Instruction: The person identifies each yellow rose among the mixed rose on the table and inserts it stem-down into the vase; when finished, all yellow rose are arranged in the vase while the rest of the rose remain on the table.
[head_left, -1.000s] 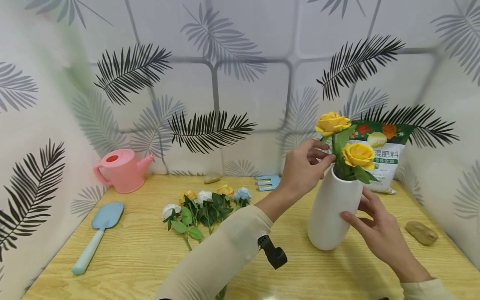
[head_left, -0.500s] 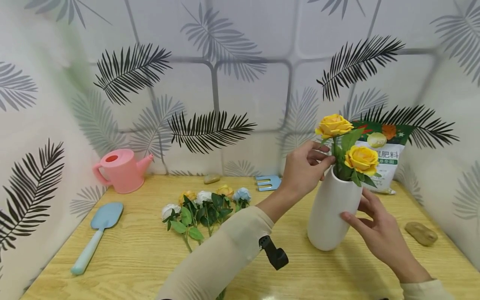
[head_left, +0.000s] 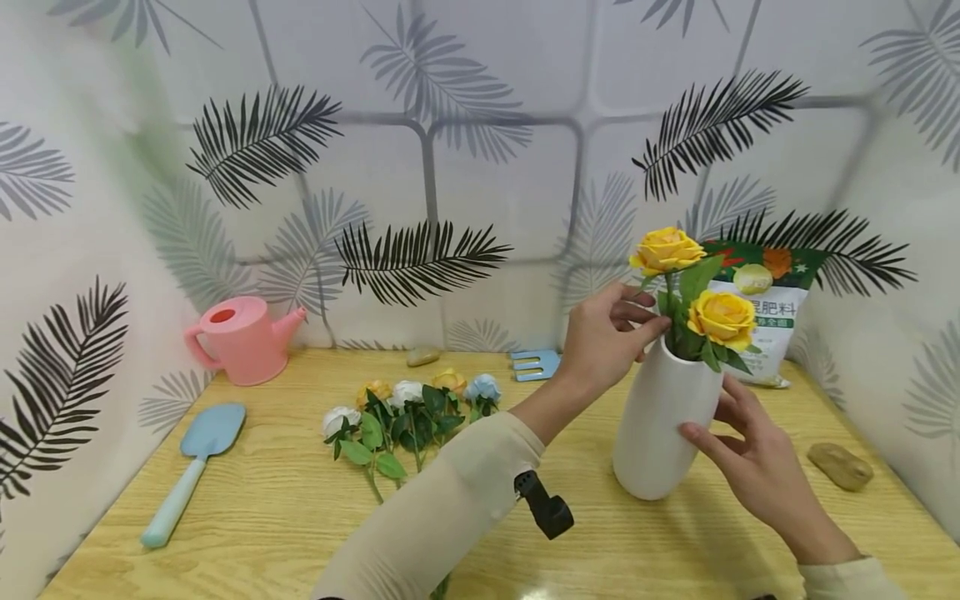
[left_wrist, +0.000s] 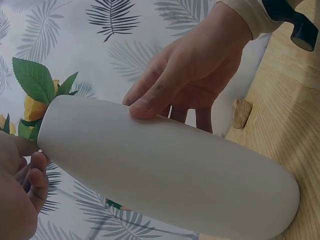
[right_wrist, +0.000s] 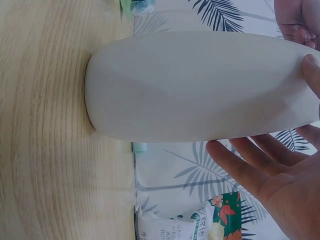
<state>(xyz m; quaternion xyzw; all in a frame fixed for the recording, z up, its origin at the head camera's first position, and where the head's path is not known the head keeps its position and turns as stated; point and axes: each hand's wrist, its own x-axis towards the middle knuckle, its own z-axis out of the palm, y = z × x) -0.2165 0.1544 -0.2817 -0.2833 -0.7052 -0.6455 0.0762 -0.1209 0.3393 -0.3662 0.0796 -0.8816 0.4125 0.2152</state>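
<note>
A white vase [head_left: 660, 425] stands on the wooden table [head_left: 262, 517], right of centre. Two yellow roses are in it, one tall [head_left: 664, 250] and one lower [head_left: 722, 317]. My left hand [head_left: 651, 321] pinches a rose stem at the vase's mouth. My right hand [head_left: 731, 437] rests on the vase's right side, thumb on the front and straight fingers behind. In the left wrist view the vase [left_wrist: 165, 175] fills the frame, with the right hand [left_wrist: 185, 85] on it. The right wrist view shows the vase [right_wrist: 200, 85] and the right hand's flat palm [right_wrist: 280, 180].
A bunch of loose roses [head_left: 405, 412] lies at the table's middle. At the back left stands a pink watering can [head_left: 238, 340], with a blue trowel [head_left: 191, 471] in front of it. A blue rake [head_left: 536, 364], a fertiliser bag [head_left: 765, 317] and a stone [head_left: 840, 465] lie around the vase.
The lower rose and its leaves have shifted a little to the right in the vase. Both hands stay almost where they were.
</note>
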